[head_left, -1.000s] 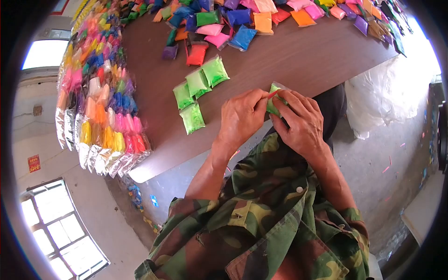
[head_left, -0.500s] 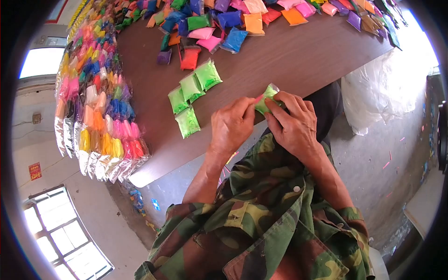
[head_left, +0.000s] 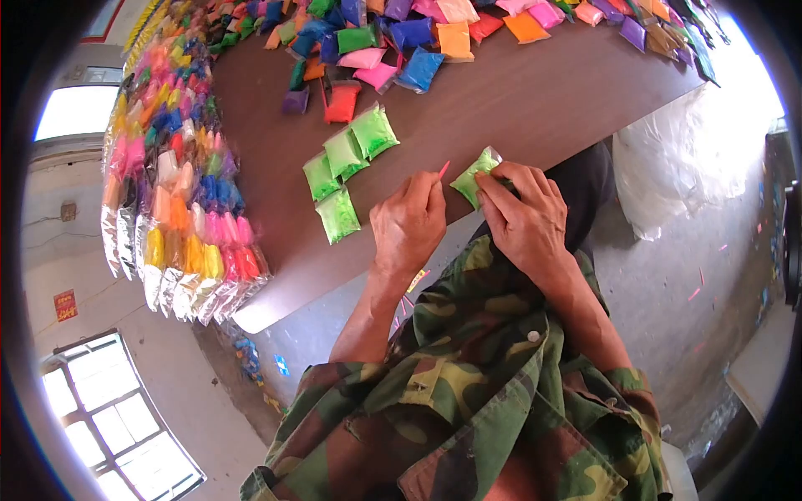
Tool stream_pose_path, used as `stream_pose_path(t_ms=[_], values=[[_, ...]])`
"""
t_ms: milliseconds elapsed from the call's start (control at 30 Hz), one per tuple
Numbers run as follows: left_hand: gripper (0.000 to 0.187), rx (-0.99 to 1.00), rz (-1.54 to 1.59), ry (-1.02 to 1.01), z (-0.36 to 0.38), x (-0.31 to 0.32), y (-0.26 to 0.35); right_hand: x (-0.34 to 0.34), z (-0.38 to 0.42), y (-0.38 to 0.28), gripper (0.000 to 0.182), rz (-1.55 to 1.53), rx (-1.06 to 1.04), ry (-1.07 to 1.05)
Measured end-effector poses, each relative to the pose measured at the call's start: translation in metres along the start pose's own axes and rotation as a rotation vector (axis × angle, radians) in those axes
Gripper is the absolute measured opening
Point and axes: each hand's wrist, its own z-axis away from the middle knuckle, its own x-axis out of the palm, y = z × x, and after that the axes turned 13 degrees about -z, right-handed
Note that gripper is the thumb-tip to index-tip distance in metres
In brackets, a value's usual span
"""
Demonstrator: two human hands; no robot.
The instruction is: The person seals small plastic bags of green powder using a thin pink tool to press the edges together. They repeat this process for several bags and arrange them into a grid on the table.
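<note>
Near the table's front edge my right hand [head_left: 530, 213] is closed on a small clear packet with bright green filling [head_left: 476, 179]. My left hand [head_left: 409, 219] is closed too, with the tip of a thin pink stick [head_left: 444, 169] poking out between thumb and forefinger. A small gap separates the stick from the packet. Left of my hands, several similar green packets lie together on the brown table; the nearest one [head_left: 337, 215] sits just beyond my left wrist.
Packets in many colours, such as a blue one [head_left: 419, 70], are heaped along the table's far side [head_left: 535, 92]. Long clear bags of coloured packets [head_left: 180, 209] are stacked on the left. A large translucent plastic bag [head_left: 677, 175] hangs beside the table's right edge.
My left hand has drawn away from the green packet to the left, taking the pink stick with it. My right hand still holds the packet in nearly the same place.
</note>
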Motion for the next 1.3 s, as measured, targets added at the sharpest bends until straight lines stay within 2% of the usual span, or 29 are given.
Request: stream_pose_path(t_ms=[33,133,367,500,600,700,733,833,933,1133,1233,1300], values=[[0.006,-0.029,0.058,-0.009,0.000,-0.004,0.002,0.000,0.000,0.000,0.027,-0.017,0.006,0.009],[0.006,0.055,0.118,0.044,0.013,-0.001,0.018,0.001,0.002,0.000,0.026,-0.055,0.023,0.029],[0.007,0.035,-0.118,0.055,0.016,0.007,0.005,0.004,0.002,-0.001,0.024,-0.074,0.036,0.068],[0.006,0.037,0.051,0.114,0.018,0.001,0.014,0.004,0.005,0.001,0.025,-0.083,0.040,0.070],[0.005,0.051,0.021,0.051,0.024,0.008,0.019,0.005,0.004,0.001,0.025,-0.085,0.044,0.077],[0.006,0.007,-0.157,0.062,0.015,0.009,0.005,0.005,0.005,0.001,0.025,-0.075,0.045,0.085],[0.004,-0.049,-0.128,0.013,0.012,0.007,-0.001,0.005,0.006,0.001,0.025,-0.072,0.042,0.081],[0.004,-0.073,0.030,0.037,0.007,-0.004,0.005,0.006,0.004,0.001,0.025,-0.061,0.038,0.074],[0.005,0.005,0.074,0.031,0.013,0.001,0.014,0.006,0.003,0.000,0.025,-0.055,0.036,0.080],[0.004,-0.037,-0.067,-0.002,0.001,0.006,-0.007,0.006,0.002,0.000,0.021,-0.048,0.025,0.084],[0.004,-0.049,0.092,0.007,0.006,-0.004,0.010,0.008,0.003,-0.001,0.021,-0.043,0.039,0.094],[0.004,-0.028,0.059,0.013,0.010,0.001,0.013,0.008,0.002,-0.001,0.021,-0.043,0.044,0.099]])
